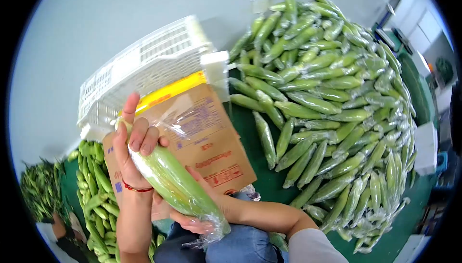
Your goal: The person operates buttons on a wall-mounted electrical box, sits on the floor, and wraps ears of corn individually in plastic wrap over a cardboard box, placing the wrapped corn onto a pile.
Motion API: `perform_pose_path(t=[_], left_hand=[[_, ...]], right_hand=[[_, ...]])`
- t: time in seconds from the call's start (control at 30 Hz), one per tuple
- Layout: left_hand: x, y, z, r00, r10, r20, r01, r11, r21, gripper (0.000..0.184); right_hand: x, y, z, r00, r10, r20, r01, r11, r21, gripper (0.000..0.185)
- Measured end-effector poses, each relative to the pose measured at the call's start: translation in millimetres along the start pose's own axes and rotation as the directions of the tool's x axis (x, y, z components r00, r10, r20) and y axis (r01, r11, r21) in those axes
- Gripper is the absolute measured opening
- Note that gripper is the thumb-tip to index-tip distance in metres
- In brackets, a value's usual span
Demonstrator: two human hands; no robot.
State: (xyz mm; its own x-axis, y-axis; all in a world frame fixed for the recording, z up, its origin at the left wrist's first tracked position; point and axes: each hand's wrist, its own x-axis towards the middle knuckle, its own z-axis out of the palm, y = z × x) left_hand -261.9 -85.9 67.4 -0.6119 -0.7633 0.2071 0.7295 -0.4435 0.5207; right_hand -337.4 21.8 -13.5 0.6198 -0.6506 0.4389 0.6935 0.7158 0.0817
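Note:
An ear of corn in its green husk, with shiny clear plastic film around it, is held tilted in front of me. My left hand, with a red cord at the wrist, grips its upper end; the index finger points up while the others curl over the corn. Around the lower end, my right hand is closed, and crumpled film bunches beside its fingers. Behind the corn, a printed brown cardboard box has a yellow strip along its far edge, with clear film stretching over the cardboard.
A white plastic crate stands beyond the cardboard. Film-wrapped corn is heaped on the right. Unwrapped corn lies at left, near a pile of green leaves and another person's arm.

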Motion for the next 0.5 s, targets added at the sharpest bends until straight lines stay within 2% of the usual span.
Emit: perform_pose_path(t=[0.03,0.07,0.13,0.17,0.2,0.23,0.27,0.3,0.37,0.4,0.43,0.47,0.5], left_hand=[[8.7,-8.4,-0.3,0.999,-0.002,-0.041,0.007,0.992,0.128,0.032],[19.1,-15.0,2.7,0.99,0.021,-0.14,0.019,0.96,0.279,0.028],[39.1,-28.1,8.5,0.939,0.115,-0.323,0.089,0.828,0.554,0.021],[45.8,-30.5,6.5,0.931,0.166,-0.326,0.114,0.715,0.69,0.02],[52.8,-33.4,2.7,0.923,0.225,-0.312,0.13,0.581,0.803,0.019],[55.7,-40.4,-1.6,0.912,0.285,-0.294,0.152,0.432,0.889,0.019],[53.6,-49.4,-4.2,0.913,0.314,-0.262,0.121,0.404,0.907,0.018],[50.5,-57.8,-7.5,0.914,0.34,-0.222,0.087,0.372,0.924,0.018],[44.3,-62.1,-32.4,0.923,0.372,-0.102,0.005,0.253,0.967,0.017],[41.0,-58.7,-33.9,0.936,0.332,-0.113,0.064,0.156,0.986,0.018],[37.2,-55.5,-32.0,0.947,0.292,-0.133,0.122,0.054,0.991,0.019],[31.9,-52.0,-33.4,0.956,0.249,-0.157,0.174,-0.05,0.983,0.02],[21.7,-46.1,-55.3,0.941,0.166,-0.294,0.27,0.151,0.951,0.024]], right_hand=[[-9.6,-4.7,11.6,0.994,-0.038,-0.103,0.043,0.998,0.047,0.086],[-19.6,-9.2,19.8,0.975,-0.068,-0.211,0.09,0.991,0.097,0.085],[-49.3,-19.2,12.6,0.927,-0.198,-0.319,0.132,0.967,-0.217,0.072],[-64.2,-26.0,2.0,0.893,-0.272,-0.359,0.13,0.919,-0.372,0.067],[-78.3,-36.0,-5.7,0.855,-0.346,-0.386,0.107,0.846,-0.522,0.064],[-91.3,-42.3,-14.7,0.738,-0.564,-0.37,-0.017,0.533,-0.846,0.064],[-101.2,-43.4,-25.2,0.622,-0.744,-0.244,-0.212,0.14,-0.967,0.064],[-105.9,-47.5,-25.1,0.531,-0.847,-0.031,-0.436,-0.241,-0.867,0.065],[-128.2,-60.3,-5.5,0.479,-0.874,0.082,-0.513,-0.355,-0.782,0.063],[-140.2,-65.0,5.6,0.461,-0.877,0.132,-0.551,-0.4,-0.733,0.063],[-148.8,-66.8,8.3,0.409,-0.87,0.275,-0.512,-0.468,-0.721,0.043],[-159.5,-69.3,13.5,0.383,-0.847,0.368,-0.47,-0.522,-0.711,0.036],[-170.4,-74.0,21.1,0.35,-0.815,0.461,-0.434,-0.577,-0.692,0.029]])
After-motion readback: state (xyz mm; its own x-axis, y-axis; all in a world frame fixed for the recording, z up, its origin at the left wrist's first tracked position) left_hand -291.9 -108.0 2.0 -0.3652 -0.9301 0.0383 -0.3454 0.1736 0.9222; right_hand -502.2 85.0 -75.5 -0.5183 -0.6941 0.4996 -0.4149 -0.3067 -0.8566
